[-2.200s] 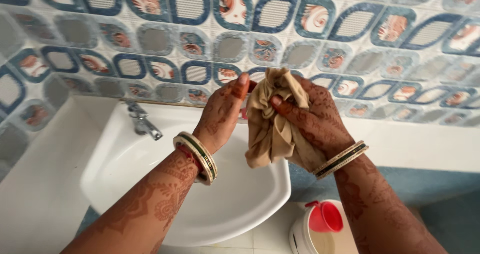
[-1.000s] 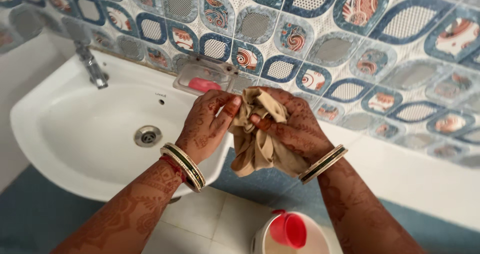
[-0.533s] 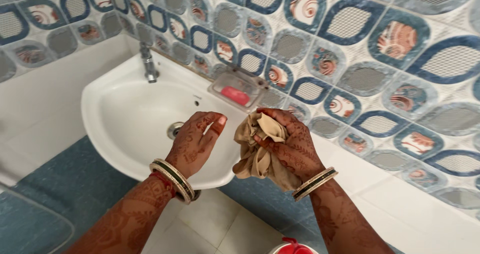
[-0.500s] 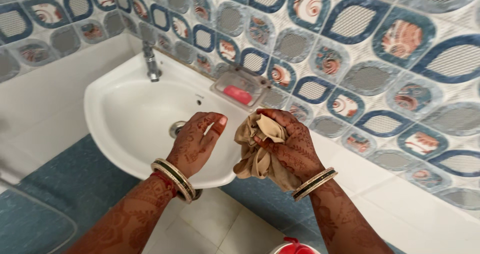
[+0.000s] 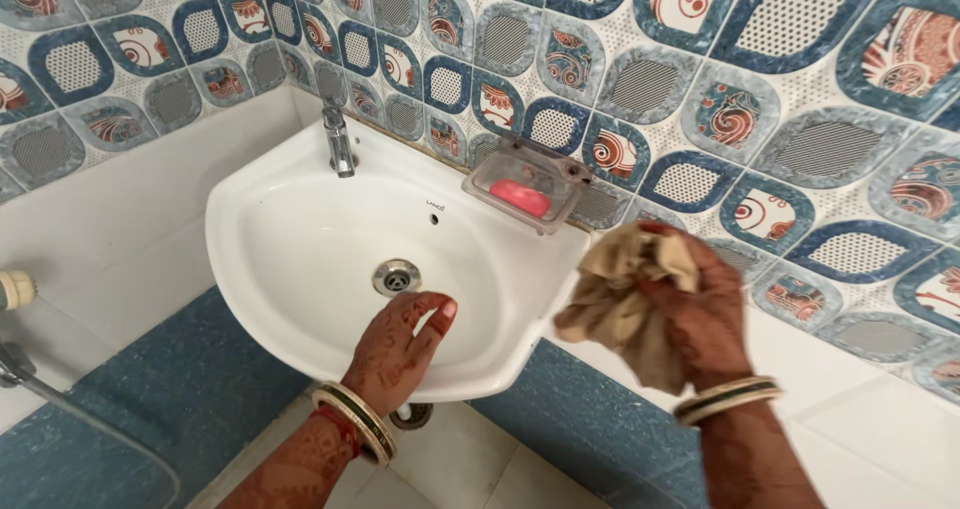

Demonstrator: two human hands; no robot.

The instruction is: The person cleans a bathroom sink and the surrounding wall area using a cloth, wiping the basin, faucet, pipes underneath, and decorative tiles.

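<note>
The left hand (image 5: 400, 344), hennaed and bangled, lies open with fingers loosely spread on the front rim of the white wall basin (image 5: 290, 269), near its drain (image 5: 397, 277). The right hand (image 5: 700, 314) grips a crumpled tan cloth (image 5: 625, 299), bunched beside the basin's right edge. Farther back, a clear soap dish (image 5: 525, 181) holds a pink soap bar (image 5: 520, 198), and a chrome tap (image 5: 338, 141) stands below patterned tiles (image 5: 700, 89).
</note>
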